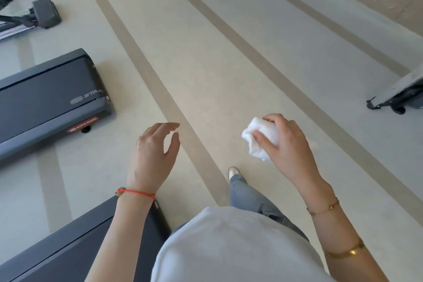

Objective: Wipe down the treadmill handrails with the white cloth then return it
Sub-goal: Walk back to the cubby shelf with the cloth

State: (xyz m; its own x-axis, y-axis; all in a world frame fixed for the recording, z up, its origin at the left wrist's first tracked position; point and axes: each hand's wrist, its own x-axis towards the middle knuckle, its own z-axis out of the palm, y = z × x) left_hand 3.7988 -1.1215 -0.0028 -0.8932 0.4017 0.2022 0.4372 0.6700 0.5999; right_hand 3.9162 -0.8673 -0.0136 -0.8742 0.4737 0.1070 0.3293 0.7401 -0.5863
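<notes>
Right hand [286, 142], right of centre in the frame: fingers curled over a bunched white cloth [261, 138], thumb pressed into its near side, the wad held clear of everything, above the floor [206, 64]. Left hand [155, 151], centre frame: fingers spread and loosely bent, holding nothing, palm down, a red cord bracelet [136, 193] at the wrist. Gold bangles on the right forearm. Below the hands, a pale shirt, jeans and one shoe [233, 172] stepping along a tan stripe in the floor. Treadmills lie to the left: the rear end of one deck [45, 103] at mid left, a second deck [68, 242] in the lower left corner, just beside the left forearm. No handrail shows anywhere in frame; presumably they stand off past the left edge, since each deck's long axis runs out that way. So the work lies leftward of the cloth, and the empty left hand is the nearer one, while the cloth sits on the far side. Whether wiping is ahead or done, I cannot tell from here. Other machine bases sit upper left and far right.
</notes>
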